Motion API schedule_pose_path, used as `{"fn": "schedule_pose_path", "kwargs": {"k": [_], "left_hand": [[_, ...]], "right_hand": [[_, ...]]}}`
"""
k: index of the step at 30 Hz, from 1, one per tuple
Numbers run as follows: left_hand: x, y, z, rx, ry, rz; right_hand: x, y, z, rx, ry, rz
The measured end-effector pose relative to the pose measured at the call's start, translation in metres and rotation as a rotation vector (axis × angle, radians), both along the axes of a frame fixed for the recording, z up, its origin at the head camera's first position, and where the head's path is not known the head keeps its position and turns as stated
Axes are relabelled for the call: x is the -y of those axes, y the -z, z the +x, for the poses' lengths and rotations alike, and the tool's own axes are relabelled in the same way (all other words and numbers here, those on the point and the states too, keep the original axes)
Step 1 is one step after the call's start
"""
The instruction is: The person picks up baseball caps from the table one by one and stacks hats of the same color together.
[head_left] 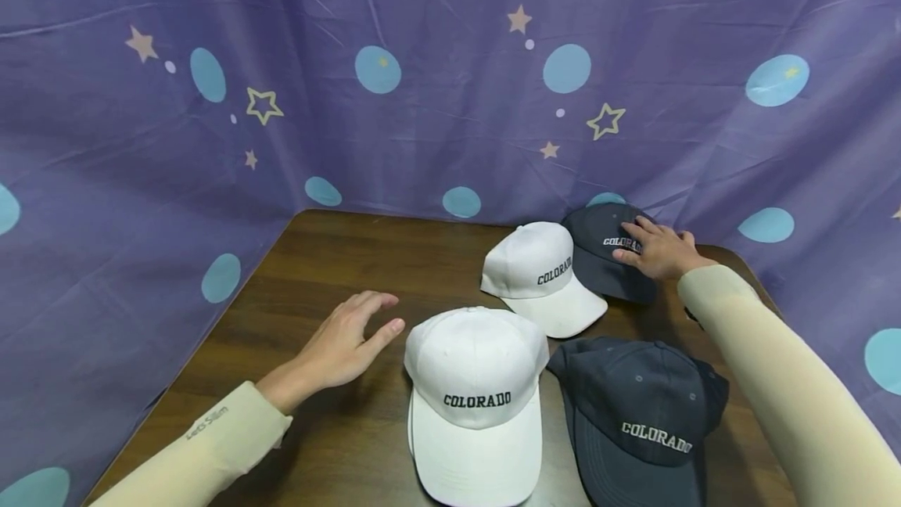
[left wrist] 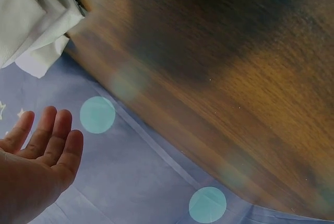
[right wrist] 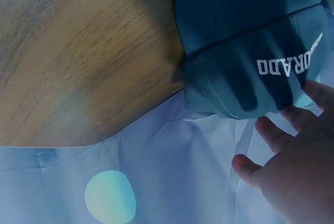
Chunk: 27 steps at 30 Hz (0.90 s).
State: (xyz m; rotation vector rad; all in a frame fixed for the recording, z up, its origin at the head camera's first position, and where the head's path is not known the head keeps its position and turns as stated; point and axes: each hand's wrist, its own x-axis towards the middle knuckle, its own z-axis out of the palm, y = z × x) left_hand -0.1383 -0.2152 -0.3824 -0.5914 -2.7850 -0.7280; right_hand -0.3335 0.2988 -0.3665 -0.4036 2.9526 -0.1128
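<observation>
My right hand (head_left: 659, 249) is spread over the dark cap (head_left: 598, 245) at the back right, its fingers reaching over the crown and lettering. In the right wrist view that dark cap (right wrist: 250, 57) lies at the table's edge with the fingertips close to its crown. My left hand (head_left: 345, 339) hovers, fingers relaxed and holding nothing, left of the front white cap (head_left: 475, 382). A second white cap (head_left: 531, 264) overlaps the far dark cap's brim. At front right sits another dark cap (head_left: 637, 405). All of them read COLORADO.
The caps stand on a brown wooden table (head_left: 338, 257). A purple curtain (head_left: 436, 124) with blue dots and stars hangs close behind the table and at its sides. The front caps nearly touch each other.
</observation>
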Motion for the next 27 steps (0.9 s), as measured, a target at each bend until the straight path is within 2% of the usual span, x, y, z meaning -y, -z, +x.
{"fn": "schedule_pose_path", "kwargs": {"k": [4, 7, 15, 18, 23, 27], "left_hand": [[-0.001, -0.001, -0.001, -0.009, 0.004, 0.002], [-0.002, -0.001, -0.001, -0.012, 0.007, 0.002], [-0.005, -0.001, -0.003, 0.009, 0.004, -0.001], [-0.006, 0.0, -0.003, 0.006, 0.006, 0.0], [-0.006, 0.0, -0.003, -0.001, 0.007, 0.003], [-0.007, -0.001, -0.004, -0.008, 0.01, 0.001]], "right_hand": [[-0.005, -0.004, 0.003, 0.005, 0.007, 0.017], [-0.009, -0.006, 0.007, -0.011, 0.011, -0.013], [-0.027, -0.001, 0.011, -0.073, 0.057, -0.203], [-0.036, 0.001, 0.013, -0.031, 0.122, -0.231], [-0.05, 0.0, 0.016, 0.112, 0.211, -0.244], [-0.062, -0.001, 0.017, 0.195, 0.254, -0.35]]}}
